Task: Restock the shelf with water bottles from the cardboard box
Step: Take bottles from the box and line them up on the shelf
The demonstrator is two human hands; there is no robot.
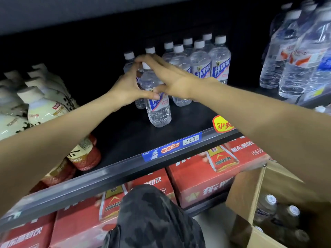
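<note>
Head view. Both of my arms reach forward onto the dark shelf [125, 138]. My left hand [128, 86] and right hand [168, 77] meet around one water bottle [157, 104], which stands upright on the shelf, in front of the other stock. Left fingers [133, 68] curl round the bottle's upper left side, thumb lying across the label. Right fingers [148, 59] arch over the white cap and neck, thumb pressing the label from the right. Both hands grip the same bottle; neither set of fingers is spread flat.

Just behind and to the right of my fingers stands a row of matching bottles [200, 68] with white caps and blue-lettered labels, close together. One more capped bottle [129, 59] shows just behind my left fingers.

Well to the left of my left hand, cream-coloured drink bottles [41, 104] lie tilted toward the camera. Far right of my right hand, on another shelf, larger clear water bottles [293, 56].

Below my hands, on the shelf's front rail, a blue price tag [172, 146] and a yellow-red sticker [223, 124]. Under the shelf, red drink cartons [211, 172].

Lower right, under my right forearm, the open cardboard box [250, 194] with several capped bottles inside [279, 213]. My knee [152, 215] in camouflage trousers is at bottom centre.
</note>
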